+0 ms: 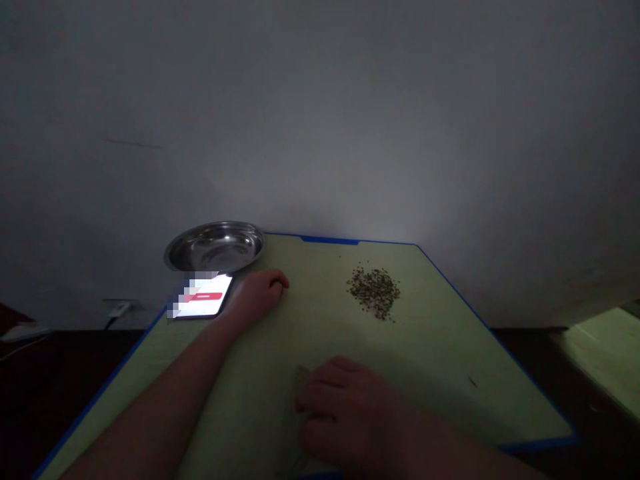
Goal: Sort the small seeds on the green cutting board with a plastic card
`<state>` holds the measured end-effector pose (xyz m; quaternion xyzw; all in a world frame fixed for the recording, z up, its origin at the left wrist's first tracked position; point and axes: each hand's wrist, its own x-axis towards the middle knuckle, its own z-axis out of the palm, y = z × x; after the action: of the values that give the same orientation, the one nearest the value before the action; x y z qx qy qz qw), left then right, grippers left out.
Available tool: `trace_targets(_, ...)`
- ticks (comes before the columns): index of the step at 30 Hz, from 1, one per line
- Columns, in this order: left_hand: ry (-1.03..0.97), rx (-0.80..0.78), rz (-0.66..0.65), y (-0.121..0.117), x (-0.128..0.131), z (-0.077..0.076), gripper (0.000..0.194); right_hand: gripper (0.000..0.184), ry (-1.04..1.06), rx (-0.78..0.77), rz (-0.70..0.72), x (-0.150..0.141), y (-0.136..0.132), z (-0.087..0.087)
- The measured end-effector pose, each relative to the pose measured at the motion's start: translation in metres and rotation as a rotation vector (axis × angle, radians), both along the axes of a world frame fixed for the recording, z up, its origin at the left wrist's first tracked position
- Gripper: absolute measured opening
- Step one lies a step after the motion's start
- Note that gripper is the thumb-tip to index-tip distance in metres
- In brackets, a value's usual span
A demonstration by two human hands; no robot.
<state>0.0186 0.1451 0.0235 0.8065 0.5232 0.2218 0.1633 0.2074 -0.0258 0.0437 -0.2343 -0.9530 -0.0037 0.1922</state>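
Observation:
A pale green table [440,347] with a blue edge stands against a grey wall in dim light. My left hand [260,292] rests on it with the fingers curled in, right next to a lit phone [203,297]. My right hand [345,407] lies near the front edge, knuckles up and fingers bent down onto the tabletop; I cannot make out what is under them. A small heap of dark green grains [375,292] lies on the table beyond my right hand, apart from both hands.
A shallow steel bowl [216,245] sits at the table's far left corner, behind the phone. A second pale surface [607,353] shows at the right edge. A cable and plug [117,310] lie on the dark floor at left.

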Motion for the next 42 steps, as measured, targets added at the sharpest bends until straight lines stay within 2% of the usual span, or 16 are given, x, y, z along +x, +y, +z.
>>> trace_targets(3,-0.004,0.008,-0.007,0.0,0.0,0.0,0.031,0.009,-0.063,-0.059,-0.025,0.006,-0.004,0.001)
trace_targets(7,-0.014,0.007,-0.006,-0.001,0.001,0.0,0.031,0.015,-0.13,-0.118,-0.142,0.028,-0.012,0.006)
trace_targets(13,-0.012,0.008,-0.006,0.001,0.001,-0.003,0.032,0.022,-0.031,-0.098,-0.247,0.063,-0.026,-0.006)
trace_targets(18,-0.003,0.003,-0.005,0.002,0.002,-0.003,0.031,0.023,0.013,-0.107,-0.273,0.074,-0.033,0.006)
trace_targets(21,0.001,0.006,-0.001,0.001,0.002,-0.002,0.031,0.019,0.085,-0.153,-0.322,0.083,-0.026,0.017)
trace_targets(23,0.004,0.013,-0.001,0.001,0.002,-0.002,0.031,0.016,0.133,-0.235,-0.422,0.091,-0.015,0.022)
trace_targets(26,0.016,0.014,0.008,0.0,0.002,0.0,0.031,0.015,0.222,-0.434,-0.584,0.103,0.006,0.02)
trace_targets(28,0.018,0.012,0.008,0.0,0.002,0.001,0.031,0.016,0.237,-0.542,-0.625,0.105,0.019,0.015)
trace_targets(31,0.018,-0.001,0.005,0.0,0.002,0.002,0.032,0.02,0.224,-0.63,-0.619,0.101,0.031,0.004)
trace_targets(34,0.016,0.001,0.009,0.0,0.001,0.002,0.031,0.02,0.218,-0.696,-0.58,0.093,0.032,-0.003)
trace_targets(42,0.03,-0.024,0.022,0.001,0.002,0.002,0.031,0.019,0.178,-0.758,-0.555,0.096,0.002,-0.004)
